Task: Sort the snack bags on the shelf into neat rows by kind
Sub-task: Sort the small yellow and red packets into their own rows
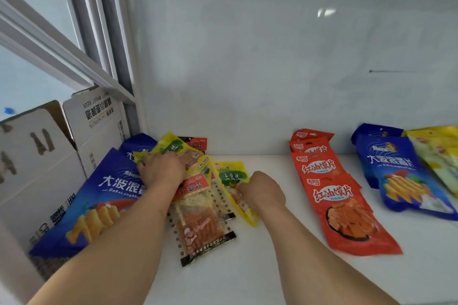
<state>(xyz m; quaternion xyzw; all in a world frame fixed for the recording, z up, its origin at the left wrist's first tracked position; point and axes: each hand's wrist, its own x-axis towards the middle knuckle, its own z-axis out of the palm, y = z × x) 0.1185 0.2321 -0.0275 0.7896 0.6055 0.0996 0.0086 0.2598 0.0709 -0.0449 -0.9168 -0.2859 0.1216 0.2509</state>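
Observation:
A mixed pile of snack bags lies at the left of the white shelf (pixel 247 267). My left hand (pixel 161 171) grips a yellow bag (pixel 171 147) at the top of the pile. My right hand (pixel 262 190) pinches the edge of another yellow bag (pixel 231 177). Between my hands lie clear bags with red labels (pixel 200 228). Large blue chip bags (pixel 99 205) lean at the far left. A neat row of red bags (pixel 347 215) lies to the right, with a blue bag (pixel 401 176) and yellow bags (pixel 438 153) further right.
White cardboard boxes (pixel 37 168) stand left of the shelf, behind the blue bags. The shelf's white back wall (pixel 272 57) rises just behind the bags. A metal frame post (pixel 119 44) marks the left corner.

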